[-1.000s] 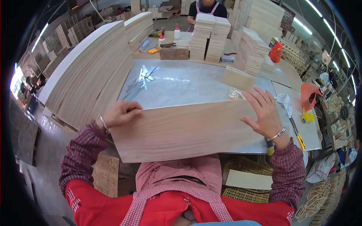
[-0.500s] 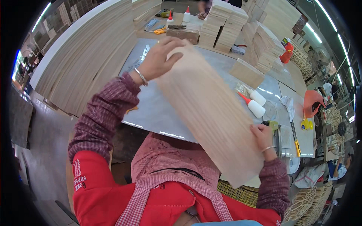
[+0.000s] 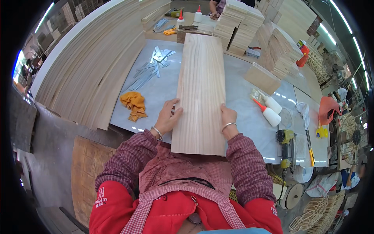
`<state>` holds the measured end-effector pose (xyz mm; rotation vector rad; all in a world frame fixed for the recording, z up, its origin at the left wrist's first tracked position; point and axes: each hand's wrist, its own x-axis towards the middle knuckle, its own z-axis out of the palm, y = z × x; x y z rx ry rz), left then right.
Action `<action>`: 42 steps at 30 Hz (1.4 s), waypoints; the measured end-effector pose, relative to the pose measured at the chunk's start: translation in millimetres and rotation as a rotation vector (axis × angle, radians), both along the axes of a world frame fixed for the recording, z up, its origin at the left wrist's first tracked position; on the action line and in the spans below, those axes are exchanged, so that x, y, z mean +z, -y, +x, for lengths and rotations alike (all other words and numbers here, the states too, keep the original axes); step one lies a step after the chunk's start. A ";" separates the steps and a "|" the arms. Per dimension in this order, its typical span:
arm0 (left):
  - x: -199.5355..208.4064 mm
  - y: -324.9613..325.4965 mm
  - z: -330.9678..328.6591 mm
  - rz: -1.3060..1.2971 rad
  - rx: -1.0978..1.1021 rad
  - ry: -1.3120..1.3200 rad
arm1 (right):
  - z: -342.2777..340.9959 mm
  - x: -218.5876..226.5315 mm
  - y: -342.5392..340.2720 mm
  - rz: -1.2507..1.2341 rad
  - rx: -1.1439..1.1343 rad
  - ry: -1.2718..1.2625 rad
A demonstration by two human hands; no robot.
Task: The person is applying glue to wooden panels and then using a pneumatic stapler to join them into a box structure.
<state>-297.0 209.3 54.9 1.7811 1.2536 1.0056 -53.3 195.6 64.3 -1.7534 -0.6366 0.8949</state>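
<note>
A long pale wooden board (image 3: 199, 89) lies lengthwise in front of me, its near end jutting past the table's edge over my apron. At its left long edge is my left hand (image 3: 168, 117), fingertips and thumb against the side, with a small gap between them. My right hand (image 3: 228, 119) holds the opposite edge, its fingers partly hidden. Left of the board, several thin metal strips (image 3: 157, 62) lie scattered on the shiny grey tabletop (image 3: 163, 89). An orange cloth (image 3: 134, 105) is crumpled nearer to me.
A tall stack of boards (image 3: 91, 58) stands along the left side. To the right are white glue bottles (image 3: 271, 116), a small wooden panel (image 3: 262, 78) and a yellow-green air tool (image 3: 285, 146). More wood stacks (image 3: 238, 27) rise at the back, where another person's hand (image 3: 214, 15) shows.
The board has swung from a slant to nearly straight ahead. My left hand has come down from its far end to the left edge, uncovering the metal strips and cloth; my right hand moved inward.
</note>
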 end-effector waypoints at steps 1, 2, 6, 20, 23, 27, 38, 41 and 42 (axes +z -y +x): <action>-6.7 -1.1 -0.3 0.017 0.019 0.008 | -3.7 -2.4 -3.8 0.005 -0.012 -0.033; -13.4 -2.1 -0.5 0.032 0.034 0.017 | -6.9 -4.7 -7.7 0.010 -0.027 -0.066; -14.3 3.2 -8.5 -0.154 0.075 0.105 | -13.0 -25.9 -21.1 0.032 0.049 -0.071; 50.9 -63.7 82.7 0.196 -0.103 -0.001 | 245.5 9.6 -54.9 0.108 -0.085 0.438; 54.5 -96.8 153.9 0.041 -0.313 0.069 | 281.0 13.0 -65.5 0.088 -0.223 0.467; 30.0 -134.7 245.1 -0.109 -0.326 0.062 | 315.4 1.5 -85.2 0.000 -0.226 0.603; -10.9 -190.7 343.2 -0.348 -0.259 0.102 | 309.4 -1.6 -107.5 -0.089 -0.155 0.655; -11.1 -190.1 343.7 -0.317 -0.303 0.169 | 310.6 -1.7 -106.3 -0.070 -0.195 0.589; -9.5 -189.5 342.9 -0.303 -0.316 0.192 | 309.8 -0.5 -106.2 -0.060 -0.207 0.567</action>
